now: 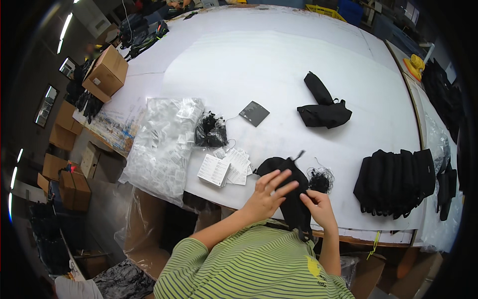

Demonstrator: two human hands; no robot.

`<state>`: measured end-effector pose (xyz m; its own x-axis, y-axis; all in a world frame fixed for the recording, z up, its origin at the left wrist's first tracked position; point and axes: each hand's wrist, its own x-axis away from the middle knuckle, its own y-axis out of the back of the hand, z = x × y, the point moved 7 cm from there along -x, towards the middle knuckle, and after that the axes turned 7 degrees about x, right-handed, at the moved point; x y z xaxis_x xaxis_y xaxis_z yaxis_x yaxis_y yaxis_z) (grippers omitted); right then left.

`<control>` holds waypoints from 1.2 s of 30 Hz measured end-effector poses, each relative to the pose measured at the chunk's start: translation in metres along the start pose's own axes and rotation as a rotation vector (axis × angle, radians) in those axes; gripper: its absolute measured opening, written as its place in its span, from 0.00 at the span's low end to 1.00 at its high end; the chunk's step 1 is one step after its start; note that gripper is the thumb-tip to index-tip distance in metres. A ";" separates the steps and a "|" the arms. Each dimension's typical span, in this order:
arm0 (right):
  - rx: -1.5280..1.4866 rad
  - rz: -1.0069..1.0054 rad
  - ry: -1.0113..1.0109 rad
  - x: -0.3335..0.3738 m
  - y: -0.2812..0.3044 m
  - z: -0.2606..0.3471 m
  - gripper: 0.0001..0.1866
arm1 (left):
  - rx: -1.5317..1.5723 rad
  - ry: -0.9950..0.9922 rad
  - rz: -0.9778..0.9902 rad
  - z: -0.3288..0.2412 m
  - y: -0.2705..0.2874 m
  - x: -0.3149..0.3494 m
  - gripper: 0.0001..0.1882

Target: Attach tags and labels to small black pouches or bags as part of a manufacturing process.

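One striped shirt (244,266) fronts a splayed left hand (266,197), a right hand (321,210) pinching one black pouch (295,212), and two bags (323,115).

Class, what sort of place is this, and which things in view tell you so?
Probably a workshop or small factory handling fabric goods: there is a large white table, a row of matching black fabric items and a stack of printed white cards.
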<state>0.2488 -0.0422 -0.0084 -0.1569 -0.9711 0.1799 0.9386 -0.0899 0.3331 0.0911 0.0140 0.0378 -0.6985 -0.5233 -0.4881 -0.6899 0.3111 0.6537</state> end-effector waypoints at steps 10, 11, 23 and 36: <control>0.121 0.065 0.032 0.008 0.001 0.025 0.12 | 0.038 -0.225 0.082 -0.007 -0.003 0.014 0.10; 0.122 0.067 0.033 0.008 0.001 0.027 0.12 | 0.014 -0.258 0.113 -0.010 -0.003 0.013 0.10; 0.226 0.221 -0.027 0.014 -0.013 0.031 0.12 | 0.225 -0.301 0.296 -0.010 -0.011 0.018 0.10; -0.068 0.340 0.050 0.019 -0.024 -0.004 0.18 | 0.360 -0.190 0.473 -0.015 -0.002 0.018 0.10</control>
<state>0.2239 -0.0592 -0.0164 0.1816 -0.9575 0.2241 0.9532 0.2275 0.1994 0.0827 -0.0085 0.0362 -0.9429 -0.1230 -0.3094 -0.2948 0.7401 0.6044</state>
